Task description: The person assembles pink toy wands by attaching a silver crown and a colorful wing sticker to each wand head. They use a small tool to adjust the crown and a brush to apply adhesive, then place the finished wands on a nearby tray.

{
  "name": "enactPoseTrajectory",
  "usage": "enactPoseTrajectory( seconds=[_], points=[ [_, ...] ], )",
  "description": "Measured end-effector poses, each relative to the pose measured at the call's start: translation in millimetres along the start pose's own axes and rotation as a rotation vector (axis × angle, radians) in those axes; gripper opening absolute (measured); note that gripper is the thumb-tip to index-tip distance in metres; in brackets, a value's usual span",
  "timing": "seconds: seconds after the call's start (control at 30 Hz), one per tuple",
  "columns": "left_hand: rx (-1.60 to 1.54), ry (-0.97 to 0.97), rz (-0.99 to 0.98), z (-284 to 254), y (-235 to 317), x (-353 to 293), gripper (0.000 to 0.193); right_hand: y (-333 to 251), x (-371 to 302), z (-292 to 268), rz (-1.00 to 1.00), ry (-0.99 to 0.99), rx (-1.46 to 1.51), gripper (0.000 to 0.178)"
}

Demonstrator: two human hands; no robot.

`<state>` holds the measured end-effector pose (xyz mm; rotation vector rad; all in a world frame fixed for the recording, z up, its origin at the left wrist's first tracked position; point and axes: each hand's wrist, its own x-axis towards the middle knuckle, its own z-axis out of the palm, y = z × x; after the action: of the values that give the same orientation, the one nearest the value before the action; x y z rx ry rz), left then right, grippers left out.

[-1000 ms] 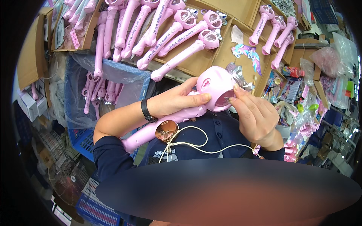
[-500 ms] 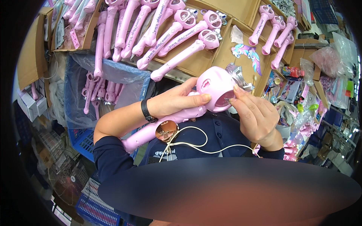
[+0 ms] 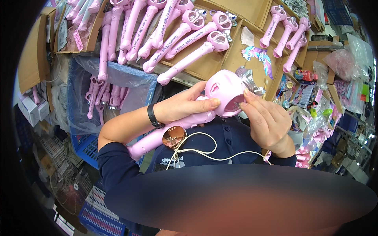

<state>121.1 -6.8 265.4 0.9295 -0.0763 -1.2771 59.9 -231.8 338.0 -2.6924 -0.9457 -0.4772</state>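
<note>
A pink toy wand [image 3: 227, 84] slants across the front of my chest, its round head up and right and its shaft down and left. My left hand [image 3: 179, 105] is wrapped around it just below the head, thumb along the near side. The head has a small shaped cutout, a clear window and a silver crown-like piece [image 3: 247, 78] at its top. At the window's edge, my right hand [image 3: 271, 122] pinches thumb and forefinger together. Whatever is between those fingertips is too small and covered to name.
Several finished-looking pink wands [image 3: 185, 47] lie in a cardboard tray ahead, beside a purple-and-blue wing-shaped piece [image 3: 258, 57]. More wands [image 3: 285, 29] lie at the right. A blue plastic-lined crate [image 3: 151, 88] holds others at left. A cord with a round copper-coloured disc [image 3: 174, 137] hangs at my chest.
Almost nothing differs. Both hands and the wand keep their places; at most my right fingertips have shifted very slightly at the window's edge.
</note>
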Motion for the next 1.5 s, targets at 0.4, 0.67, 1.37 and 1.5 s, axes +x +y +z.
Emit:
enactPoseTrajectory(
  seconds=[0.4, 0.67, 1.37, 1.5],
  points=[
    [-0.009, -0.002, -0.013, 0, 0, 0, 0.069, -1, 1, 1, 0.007, 0.024, -0.013, 0.022],
    [-0.02, 0.029, 0.031, 3, 1, 0, 0.068, 4, -6, 3, 0.036, 0.073, 0.126, 0.02],
    [-0.113, 0.006, -0.012, 1, 5, -2, 0.07, 4, -15, 16, 0.013, 0.216, 0.313, 0.016],
    [-0.094, 0.0, -0.023, 1, 5, -2, 0.07, 4, -8, 17, 0.048, 0.162, 0.113, 0.018]
  ],
)
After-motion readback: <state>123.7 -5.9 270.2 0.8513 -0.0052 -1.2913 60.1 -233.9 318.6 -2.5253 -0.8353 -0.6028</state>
